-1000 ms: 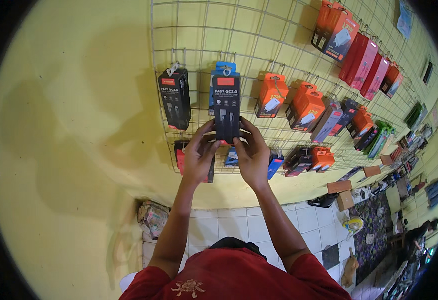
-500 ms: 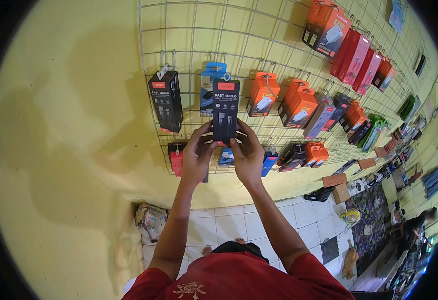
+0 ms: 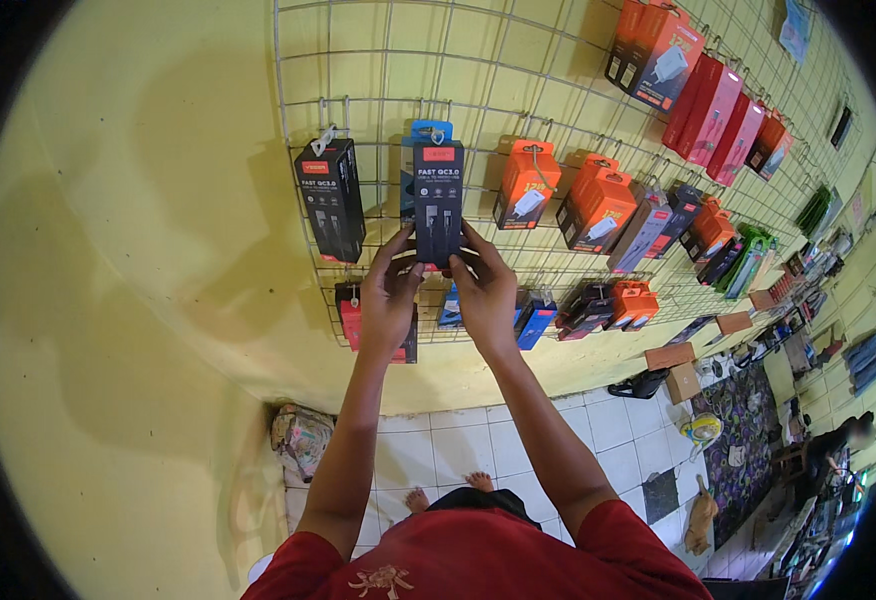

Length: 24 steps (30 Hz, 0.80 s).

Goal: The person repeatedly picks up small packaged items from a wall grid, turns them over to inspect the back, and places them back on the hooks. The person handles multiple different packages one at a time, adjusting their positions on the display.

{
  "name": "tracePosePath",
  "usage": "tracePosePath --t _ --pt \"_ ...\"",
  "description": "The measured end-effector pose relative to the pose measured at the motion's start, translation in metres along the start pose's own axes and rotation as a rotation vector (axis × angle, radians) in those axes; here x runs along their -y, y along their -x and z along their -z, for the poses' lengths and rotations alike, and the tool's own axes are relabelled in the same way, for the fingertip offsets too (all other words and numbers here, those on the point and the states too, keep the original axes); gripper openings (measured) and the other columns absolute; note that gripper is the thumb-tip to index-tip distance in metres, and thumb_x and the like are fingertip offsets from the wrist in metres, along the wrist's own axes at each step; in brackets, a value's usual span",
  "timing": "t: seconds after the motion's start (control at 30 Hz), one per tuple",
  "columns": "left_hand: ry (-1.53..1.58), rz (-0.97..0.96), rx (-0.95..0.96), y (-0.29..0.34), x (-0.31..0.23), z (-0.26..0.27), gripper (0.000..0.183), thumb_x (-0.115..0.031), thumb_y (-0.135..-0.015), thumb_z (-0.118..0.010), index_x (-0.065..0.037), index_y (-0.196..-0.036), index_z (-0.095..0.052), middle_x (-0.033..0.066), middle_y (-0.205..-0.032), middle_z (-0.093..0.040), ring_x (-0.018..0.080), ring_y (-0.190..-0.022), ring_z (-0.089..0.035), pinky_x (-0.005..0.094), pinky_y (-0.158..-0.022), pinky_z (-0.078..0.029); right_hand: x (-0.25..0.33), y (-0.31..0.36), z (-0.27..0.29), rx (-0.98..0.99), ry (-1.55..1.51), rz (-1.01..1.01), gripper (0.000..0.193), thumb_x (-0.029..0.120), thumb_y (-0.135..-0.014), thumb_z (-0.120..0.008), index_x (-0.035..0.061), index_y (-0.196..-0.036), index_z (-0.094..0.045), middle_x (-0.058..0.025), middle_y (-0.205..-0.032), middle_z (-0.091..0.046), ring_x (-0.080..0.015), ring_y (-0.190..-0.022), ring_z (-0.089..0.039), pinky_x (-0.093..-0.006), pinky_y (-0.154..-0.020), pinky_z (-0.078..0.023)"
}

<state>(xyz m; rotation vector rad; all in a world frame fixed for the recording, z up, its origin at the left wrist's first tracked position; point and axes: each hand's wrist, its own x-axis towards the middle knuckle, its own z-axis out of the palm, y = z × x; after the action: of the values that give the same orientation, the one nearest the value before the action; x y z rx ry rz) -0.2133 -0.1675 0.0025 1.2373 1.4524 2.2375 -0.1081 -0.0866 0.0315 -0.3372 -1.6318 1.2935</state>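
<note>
Between my two hands stands a tall black cable box with a red label and a picture of plugs. My left hand grips its lower left side, and my right hand closes on the lower right. The box's hang loop is up against a hook, in front of a blue box that it partly covers; I cannot tell whether the loop is on the hook. Left of it hangs a similar black cable box. An orange charger box hangs to the right.
The wire grid on the yellow wall carries several orange, red and black boxes. Below the hands hang a blue box and a red-and-black box. A wrapped bundle lies on the white tiles. A person sits far right.
Both hands have moved the black cable box slightly left and upward, toward the hook before the blue box. It now covers more of that blue box.
</note>
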Motion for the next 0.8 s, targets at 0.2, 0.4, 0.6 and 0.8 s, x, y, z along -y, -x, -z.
tracePosePath --t 0.2,0.4,0.6,0.8 --pt "-0.204 -0.080 -0.140 -0.010 0.020 0.002 0.048 0.006 -0.096 -0.059 -0.004 -0.142 -0.053 0.0099 -0.125 -0.061 0.0171 -0.108 -0.064 0.0296 -0.091 -0.053 -0.034 -0.011 -0.013 -0.046 0.100 -0.030 0.044 -0.006 -0.095 -0.059 -0.0014 -0.138 -0.055 -0.0129 -0.124 -0.061 -0.0214 -0.110 -0.067 -0.0296 -0.089 -0.056" --pt "-0.146 0.045 -0.189 0.024 0.026 0.000 0.054 0.004 -0.096 -0.060 -0.012 -0.146 -0.048 0.0085 -0.126 -0.054 0.0151 -0.105 -0.061 0.0267 -0.083 -0.054 -0.023 0.021 0.012 0.005 0.143 -0.065 0.047 -0.004 -0.095 -0.062 0.0001 -0.140 -0.053 -0.0102 -0.130 -0.059 -0.0193 -0.115 -0.064 -0.0293 -0.089 -0.055" --pt "-0.062 0.151 -0.188 0.106 0.014 -0.069 0.044 -0.002 -0.097 -0.062 -0.006 -0.138 -0.048 0.0082 -0.125 -0.054 0.0141 -0.104 -0.060 0.0279 -0.086 -0.050 0.004 0.109 0.130 0.042 0.163 -0.207 0.040 -0.005 -0.094 -0.062 -0.0028 -0.134 -0.056 -0.0108 -0.129 -0.059 -0.0196 -0.115 -0.063 -0.0297 -0.094 -0.055" --pt "0.062 0.291 0.247 0.180 -0.017 -0.222 0.028 -0.006 -0.098 -0.061 -0.004 -0.125 -0.054 0.0057 -0.119 -0.061 0.0164 -0.103 -0.065 0.0287 -0.086 -0.051 0.028 0.184 0.308 -0.190 0.121 -0.269 0.027 -0.003 -0.096 -0.061 -0.0046 -0.123 -0.061 -0.0116 -0.124 -0.065 -0.0201 -0.113 -0.064 -0.0341 -0.095 -0.055"
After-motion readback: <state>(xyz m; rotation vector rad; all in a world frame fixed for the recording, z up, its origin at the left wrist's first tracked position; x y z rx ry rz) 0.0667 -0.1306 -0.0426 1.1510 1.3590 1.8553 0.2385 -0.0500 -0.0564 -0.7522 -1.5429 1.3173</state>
